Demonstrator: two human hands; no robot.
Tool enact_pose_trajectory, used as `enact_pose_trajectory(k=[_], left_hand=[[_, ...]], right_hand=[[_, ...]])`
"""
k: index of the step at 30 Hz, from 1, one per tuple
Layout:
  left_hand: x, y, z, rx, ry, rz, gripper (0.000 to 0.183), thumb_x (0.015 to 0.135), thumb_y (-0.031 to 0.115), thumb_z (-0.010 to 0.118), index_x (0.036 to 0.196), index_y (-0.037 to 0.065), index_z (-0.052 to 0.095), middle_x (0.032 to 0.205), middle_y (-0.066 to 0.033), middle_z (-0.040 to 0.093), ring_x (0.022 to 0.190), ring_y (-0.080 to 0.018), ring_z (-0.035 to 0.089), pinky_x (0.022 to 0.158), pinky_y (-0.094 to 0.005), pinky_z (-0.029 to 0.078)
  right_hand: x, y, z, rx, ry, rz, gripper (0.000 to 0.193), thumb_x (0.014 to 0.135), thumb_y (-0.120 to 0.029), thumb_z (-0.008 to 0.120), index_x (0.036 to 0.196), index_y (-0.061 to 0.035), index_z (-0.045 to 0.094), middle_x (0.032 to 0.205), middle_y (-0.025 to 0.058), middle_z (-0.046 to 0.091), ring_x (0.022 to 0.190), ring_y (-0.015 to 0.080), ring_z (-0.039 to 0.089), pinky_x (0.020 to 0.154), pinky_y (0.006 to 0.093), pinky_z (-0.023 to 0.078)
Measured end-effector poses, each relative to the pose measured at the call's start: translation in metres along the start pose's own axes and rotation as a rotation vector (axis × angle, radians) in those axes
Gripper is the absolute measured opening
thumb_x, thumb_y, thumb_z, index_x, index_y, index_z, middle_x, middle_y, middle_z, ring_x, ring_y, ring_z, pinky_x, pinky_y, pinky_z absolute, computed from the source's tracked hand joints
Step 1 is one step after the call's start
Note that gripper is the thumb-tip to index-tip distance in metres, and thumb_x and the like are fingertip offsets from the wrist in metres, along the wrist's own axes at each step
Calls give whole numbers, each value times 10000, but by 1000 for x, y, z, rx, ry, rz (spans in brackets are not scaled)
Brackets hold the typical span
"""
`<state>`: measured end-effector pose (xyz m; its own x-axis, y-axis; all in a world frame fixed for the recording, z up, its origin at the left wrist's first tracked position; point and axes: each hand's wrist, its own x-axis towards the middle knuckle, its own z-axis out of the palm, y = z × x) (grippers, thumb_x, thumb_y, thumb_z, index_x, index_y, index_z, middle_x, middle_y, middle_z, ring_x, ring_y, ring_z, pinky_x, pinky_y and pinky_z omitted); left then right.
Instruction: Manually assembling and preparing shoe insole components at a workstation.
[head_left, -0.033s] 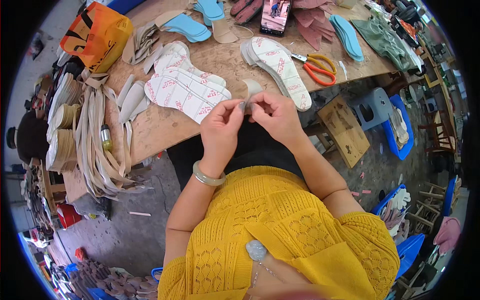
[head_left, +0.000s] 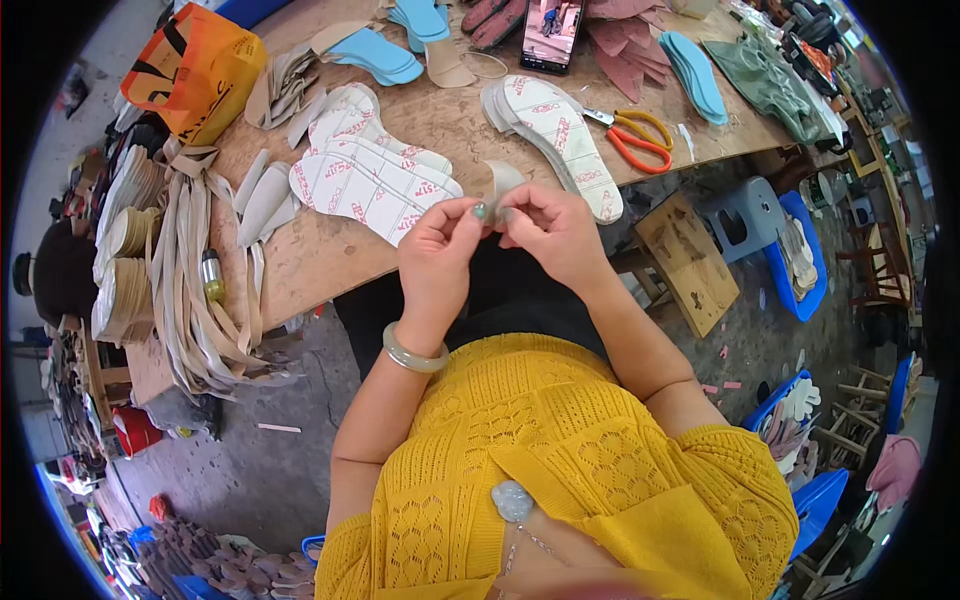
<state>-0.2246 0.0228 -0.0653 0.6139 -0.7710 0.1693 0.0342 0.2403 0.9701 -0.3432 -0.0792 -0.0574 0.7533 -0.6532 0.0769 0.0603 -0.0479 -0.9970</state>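
Note:
My left hand [head_left: 440, 240] and my right hand [head_left: 548, 230] meet just off the front edge of the wooden table, fingertips close together. Both are closed in a pinch on a small beige curved piece of sheet material [head_left: 505, 176], which sticks up past the fingers; its lower part is hidden by them. Left of the hands lie overlapping white insole-shaped sheets [head_left: 375, 185] with red print. A second stack of white insole-shaped sheets [head_left: 568, 140] sits beyond my right hand. Scissors [head_left: 637, 138] with orange and yellow handles rest to its right.
Light-blue insoles [head_left: 692, 75] and a phone [head_left: 550, 35] lie farther back on the table [head_left: 300, 265]. An orange bag [head_left: 195, 75] stands at the back left. Beige strips [head_left: 190, 270] hang over the left edge near a small bottle [head_left: 212, 275]. A grey stool [head_left: 745, 220] stands right.
My left thumb has rolled slightly, so its nail faces up more. The beige piece has tilted a little between the fingertips. Everything else stays where it was.

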Motion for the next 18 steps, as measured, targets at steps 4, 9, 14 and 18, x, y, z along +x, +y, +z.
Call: enact_pose_trajectory(k=[4, 9, 14, 18], left_hand=[[-2, 0, -1, -136, -29, -137, 164, 922, 57, 584, 1031, -48, 645, 963, -61, 674, 841, -99, 625, 782, -227, 500], [1, 5, 4, 273, -27, 100, 168, 906, 49, 596, 1042, -32, 654, 1021, -101, 687, 862, -116, 640, 769, -244, 514], [6, -1, 7, 449, -12, 334, 164, 880, 38, 613, 1027, -12, 668, 1067, -149, 679, 916, -198, 676, 770, -286, 539], [8, 5, 11, 501, -10, 342, 165, 867, 32, 624, 1021, -7, 669, 1065, -152, 680, 893, -220, 686, 753, -293, 546]], right_hand=[[3, -2, -6, -31, -68, 58, 147, 903, -50, 568, 1019, 26, 618, 920, 36, 652, 777, 86, 637, 662, 211, 511], [-1, -11, -7, 6, -67, 66, 257, 919, -87, 581, 1151, 21, 608, 952, 41, 660, 781, 97, 649, 673, 211, 509], [1, -11, -7, -10, -71, 69, 244, 928, -75, 557, 1142, 18, 626, 916, 54, 673, 765, 103, 654, 662, 218, 517], [4, -4, -9, 82, -37, 76, 232, 932, -63, 542, 1127, 28, 631, 881, 60, 677, 754, 107, 655, 657, 226, 523]])
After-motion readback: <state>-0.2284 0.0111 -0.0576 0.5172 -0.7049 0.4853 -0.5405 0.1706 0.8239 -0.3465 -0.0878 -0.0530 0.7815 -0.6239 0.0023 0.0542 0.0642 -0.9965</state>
